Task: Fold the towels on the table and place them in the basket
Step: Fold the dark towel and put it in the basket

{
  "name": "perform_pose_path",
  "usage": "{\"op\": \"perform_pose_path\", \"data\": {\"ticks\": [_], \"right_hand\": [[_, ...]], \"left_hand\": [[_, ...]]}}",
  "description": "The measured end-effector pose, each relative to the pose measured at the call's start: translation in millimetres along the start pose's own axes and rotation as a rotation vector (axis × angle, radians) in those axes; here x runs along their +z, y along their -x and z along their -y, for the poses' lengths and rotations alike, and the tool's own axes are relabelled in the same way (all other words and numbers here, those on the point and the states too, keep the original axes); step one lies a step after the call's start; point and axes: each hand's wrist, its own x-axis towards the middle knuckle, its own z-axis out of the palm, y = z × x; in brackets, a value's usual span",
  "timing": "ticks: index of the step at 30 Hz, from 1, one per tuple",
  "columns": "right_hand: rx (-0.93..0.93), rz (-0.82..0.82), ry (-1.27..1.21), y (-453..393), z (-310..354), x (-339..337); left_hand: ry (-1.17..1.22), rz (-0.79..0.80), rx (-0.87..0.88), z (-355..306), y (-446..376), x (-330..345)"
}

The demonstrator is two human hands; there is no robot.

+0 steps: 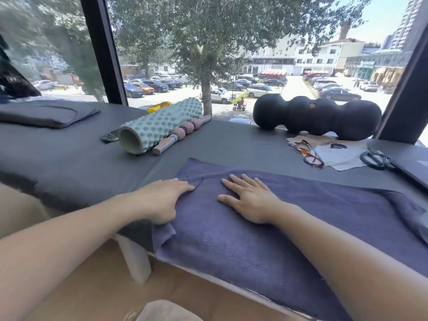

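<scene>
Both hands flat, fingers straight, grasping nothing — left hand (pixel 162 200) presses towel (pixel 266 230) at its left edge, right hand (pixel 249 200) just beside, mid-cloth; foam roller (pixel 157 126) well beyond fingertips.

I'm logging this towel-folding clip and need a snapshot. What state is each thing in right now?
purple towel: spread flat, near edge hanging over the table edge
left hand: open, flat on the towel's left edge
right hand: open, palm down on the towel
glasses: unfolded, lying on a cloth
scissors: lying flat; blades hidden
foam roller: on its side
</scene>
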Motion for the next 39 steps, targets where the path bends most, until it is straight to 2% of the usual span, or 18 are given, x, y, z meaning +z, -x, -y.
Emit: {"op": "perform_pose_path", "data": {"ticks": [3, 5, 6, 8, 10, 11, 13, 16, 23, 26, 33, 39], "right_hand": [[0.012, -0.035, 0.035, -1, 2, 5], [0.019, -0.038, 0.041, -1, 2, 5], [0.025, -0.039, 0.045, 0, 2, 5], [0.040, -0.045, 0.053, 1, 4, 5], [0.059, -0.051, 0.055, 1, 4, 7], [0.069, -0.055, 0.058, 1, 4, 7], [0.091, -0.070, 0.062, 1, 3, 9], [0.103, -0.078, 0.068, 0, 2, 9], [0.098, -0.092, 0.062, -9, -3, 13], [0.102, -0.107, 0.054, -15, -5, 13], [0.106, -0.099, 0.044, -25, -6, 10], [0.109, -0.086, 0.041, -32, -8, 12]], "left_hand": [[-0.186, 0.142, -0.148, 47, 17, -3], [-0.253, 0.111, -0.229, 65, 20, -4], [-0.256, 0.033, -0.247, 67, 17, -2], [-0.136, -0.178, -0.231, 59, 3, 2], [0.094, -0.327, -0.154, 35, -17, 10], [0.191, -0.340, -0.120, 19, -28, 13], [0.307, -0.252, -0.117, -7, -50, 19], [0.296, -0.143, -0.178, -22, -83, 25], [0.297, -0.200, -0.187, -8, -126, 25], [0.309, -0.281, -0.189, 0, -139, 29], [0.461, -0.447, -0.038, 15, -162, 26], [0.573, -0.490, -0.040, 20, -174, 26]]}}
